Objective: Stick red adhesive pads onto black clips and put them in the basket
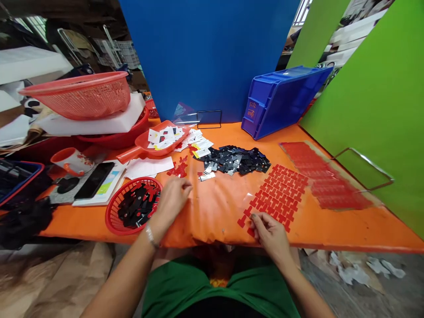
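Note:
My right hand [270, 233] is pinched at the near left corner of an array of red T-shaped pieces [280, 192], thumb and forefinger on one of the red pieces. Over the orange tabletop, my left hand [174, 198] has its fingers curled together; whatever they hold, if anything, is too small to make out. Beside my left wrist stands a red basket [111, 212] with black and red flat pieces [137, 205] inside. Beyond the hands lies a heap of black flat pieces [236, 160]. Loose red pieces [179, 168] are scattered just past my left hand.
A red scoop [142, 143] with printed cards [165, 136] lies at the back left. Further left are a phone [95, 180], a mug [71, 161] and stacked baskets [82, 95]. A blue crate [281, 101] leans at the back. A red sheet [324, 174] lies right, by a metal handle [364, 163].

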